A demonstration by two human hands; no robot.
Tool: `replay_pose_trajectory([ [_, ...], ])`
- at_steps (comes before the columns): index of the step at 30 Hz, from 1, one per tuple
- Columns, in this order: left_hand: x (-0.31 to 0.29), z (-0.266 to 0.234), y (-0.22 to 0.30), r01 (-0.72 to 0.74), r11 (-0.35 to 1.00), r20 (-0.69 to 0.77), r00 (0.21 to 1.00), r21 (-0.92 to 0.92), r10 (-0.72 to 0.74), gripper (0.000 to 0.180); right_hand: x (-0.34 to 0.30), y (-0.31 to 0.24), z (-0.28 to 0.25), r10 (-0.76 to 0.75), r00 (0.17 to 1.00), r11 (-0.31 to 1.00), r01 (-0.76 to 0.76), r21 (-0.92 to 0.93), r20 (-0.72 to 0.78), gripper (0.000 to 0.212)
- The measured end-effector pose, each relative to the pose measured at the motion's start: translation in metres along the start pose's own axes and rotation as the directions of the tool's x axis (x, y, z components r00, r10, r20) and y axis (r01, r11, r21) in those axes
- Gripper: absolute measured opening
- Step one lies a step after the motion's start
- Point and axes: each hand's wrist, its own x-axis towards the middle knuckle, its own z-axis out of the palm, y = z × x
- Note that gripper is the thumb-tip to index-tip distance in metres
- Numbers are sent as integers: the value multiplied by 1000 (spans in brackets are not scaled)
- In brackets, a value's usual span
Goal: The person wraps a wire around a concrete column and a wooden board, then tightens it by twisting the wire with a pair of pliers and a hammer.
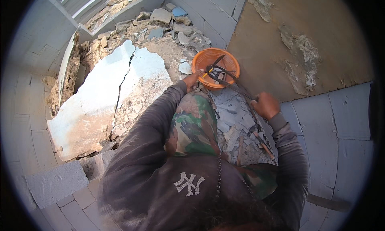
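My left hand point(192, 80) is closed at the left rim of an orange plastic basin point(234, 60), its fingertips partly hidden. Dark flat straps point(243, 91) lie looped inside the basin and run over its right rim. Their other end is in my right hand point(266, 106), which is closed round them. A small yellow piece shows among the loops, too small to name. Under the basin and between my legs lies a heap of grey rubble chips point(234, 120).
A large cracked slab of pale blue plaster point(108, 84) lies at the left, with broken stone point(160, 16) beyond. A brown board point(296, 42) with crusted mortar leans at the right. Grey block walls point(321, 138) stand around, and a loose grey block point(58, 183) sits lower left.
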Motion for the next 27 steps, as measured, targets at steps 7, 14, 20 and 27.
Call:
replay_pose_trajectory([
  [7, -6, 20, 18, 14, 974, 71, 997, -225, 3, 12, 32, -40, -8, -152, 968, 986, 163, 35, -201, 36],
  [14, -53, -28, 28, -47, 834, 70, 992, -550, 102, 19, -70, -35, -98, -30, 820, 840, 331, 430, -572, 34],
  [20, -48, -68, 83, -176, 688, -20, 973, -704, 228, 22, -157, 48, -92, 396, 585, 668, 344, 659, -707, 21],
  [27, 29, -91, 148, -271, 581, -188, 962, -767, 200, 27, -181, 67, -17, 543, 659, 582, 151, 799, -520, 22],
])
